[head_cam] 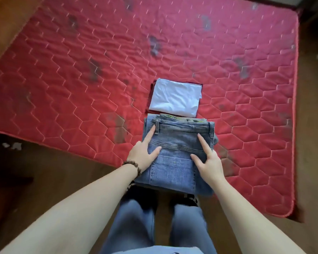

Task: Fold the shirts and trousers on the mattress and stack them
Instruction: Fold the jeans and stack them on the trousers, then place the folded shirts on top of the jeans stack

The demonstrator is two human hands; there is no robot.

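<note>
A folded pair of blue jeans (pixel 178 142) lies at the near edge of the red quilted mattress (pixel 81 70), its near end hanging past the edge. My left hand (pixel 143 154) grips its left side and my right hand (pixel 209 162) its right side, thumbs and forefingers lying on top. A green patterned garment (pixel 182 119) peeks out under the waistband. Just beyond, a folded white shirt (pixel 176 99) rests on a folded dark red garment (pixel 151 92), of which only the left edge shows.
The mattress lies on a brown floor (pixel 44 180) and carries several dark stains. Small white scraps (pixel 13 145) lie on the floor at the left. My legs in blue trousers (pixel 154 222) stand against the mattress's near edge.
</note>
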